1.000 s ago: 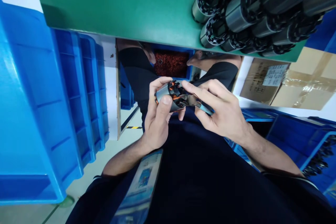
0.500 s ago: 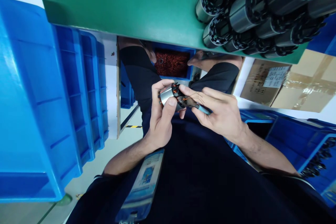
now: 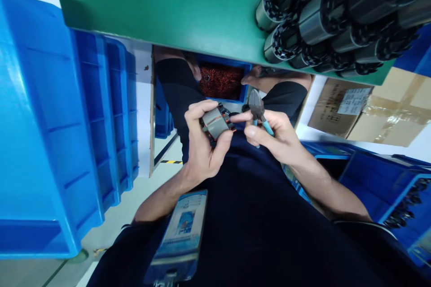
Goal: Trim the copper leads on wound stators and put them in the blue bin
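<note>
A motor stator (image 3: 215,123), a metal ring with black end pieces and orange copper wire, sits in the grip of my left hand (image 3: 202,148), held between the thumb and fingers over my lap. My right hand (image 3: 274,134) is closed around the teal handles of diagonal cutting pliers (image 3: 258,110); their dark jaws point up and away from the stator. One finger of that hand reaches across to the stator's right end. The lower part of the plier handles is hidden by the fingers.
Several similar stators (image 3: 314,20) stand on the green tabletop (image 3: 151,4). Below, a blue bin (image 3: 245,81) holds reddish wire scraps. Blue crates (image 3: 97,112) are stacked at left; a cardboard box (image 3: 387,107) and a crate of dark parts (image 3: 404,208) are at right.
The pliers have swung away from the stator, jaws now upward. My left hand has turned the stator, and the loose thin wires at its right end no longer show.
</note>
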Tool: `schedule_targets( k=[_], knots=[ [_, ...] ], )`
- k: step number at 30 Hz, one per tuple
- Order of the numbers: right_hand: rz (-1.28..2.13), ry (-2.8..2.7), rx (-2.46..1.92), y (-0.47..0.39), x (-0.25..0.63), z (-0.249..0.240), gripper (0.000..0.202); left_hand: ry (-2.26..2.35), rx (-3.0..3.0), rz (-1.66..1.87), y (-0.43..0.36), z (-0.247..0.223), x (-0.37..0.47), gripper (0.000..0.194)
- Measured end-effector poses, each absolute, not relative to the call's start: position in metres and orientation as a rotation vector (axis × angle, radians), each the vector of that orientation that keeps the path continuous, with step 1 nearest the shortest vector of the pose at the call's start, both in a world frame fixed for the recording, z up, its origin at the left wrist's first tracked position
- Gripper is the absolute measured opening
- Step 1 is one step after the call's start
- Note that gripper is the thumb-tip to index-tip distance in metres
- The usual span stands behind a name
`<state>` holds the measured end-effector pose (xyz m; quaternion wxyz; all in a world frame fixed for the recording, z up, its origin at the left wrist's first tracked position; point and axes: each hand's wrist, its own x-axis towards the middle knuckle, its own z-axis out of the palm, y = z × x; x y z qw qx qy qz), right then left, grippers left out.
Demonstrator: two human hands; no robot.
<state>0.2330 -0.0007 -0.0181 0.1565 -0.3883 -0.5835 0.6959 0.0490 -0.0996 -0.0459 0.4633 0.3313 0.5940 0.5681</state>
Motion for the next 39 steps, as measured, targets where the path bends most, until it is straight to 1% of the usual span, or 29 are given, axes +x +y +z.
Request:
schedule_targets(
  k=[3,6,8,10,13,15,20,23,26,27,28,31,33,36,39],
  knots=[
    [2.063,-1.649,-1.043,-0.002,0.226,0.0,0.037,1.491,1.247,1.475,-0.098,-0.044,0.038,0.058],
    [2.121,-1.644,-0.987,-0.002,0.221,0.008,0.031,1.425,1.471,1.432,-0.096,-0.048,0.028,0.068],
    [2.117,-1.651,-0.95,-0.001,0.219,0.009,0.027,1.409,1.579,1.47,-0.094,-0.049,0.026,0.066],
    [2.06,-1.678,-0.868,-0.001,0.219,0.006,0.022,1.429,1.62,1.619,-0.092,-0.045,0.027,0.065],
    [1.983,-1.7,-0.662,0.0,0.22,0.0,0.018,1.527,1.49,1.775,-0.094,-0.034,0.033,0.077],
    [1.987,-1.701,-0.548,0.002,0.22,-0.003,0.019,1.549,1.382,1.745,-0.101,-0.026,0.035,0.085],
    [2.057,-1.773,-0.319,0.007,0.217,0.002,0.017,1.523,1.4,1.737,-0.12,-0.012,0.031,0.081],
    [2.095,-1.788,-0.265,0.008,0.209,0.002,0.02,1.645,1.548,1.813,-0.124,-0.004,0.027,0.075],
    [2.09,-1.834,-0.239,0.005,0.2,0.0,0.019,1.786,1.592,1.75,-0.132,0.004,0.024,0.069],
    [2.081,-1.861,-0.24,0.004,0.197,0.001,0.019,1.844,1.585,1.716,-0.138,0.005,0.022,0.07],
    [2.072,-1.899,-0.249,0.002,0.194,0.002,0.023,1.916,1.592,1.68,-0.146,0.006,0.018,0.071],
    [2.019,-2.094,-0.332,0.0,0.189,0.007,0.048,2.237,1.629,1.499,-0.178,0.014,-0.009,0.073],
    [1.958,-2.206,-0.407,0.0,0.19,0.006,0.047,2.509,1.592,1.281,-0.206,0.027,-0.044,0.066],
    [1.879,-2.3,-0.472,0.0,0.192,-0.005,0.038,2.846,1.434,0.761,-0.251,0.059,-0.117,0.055],
    [1.83,-2.349,-0.578,-0.007,0.195,-0.02,0.039,3.028,1.211,0.125,-0.287,0.083,-0.199,0.055]
  ],
)
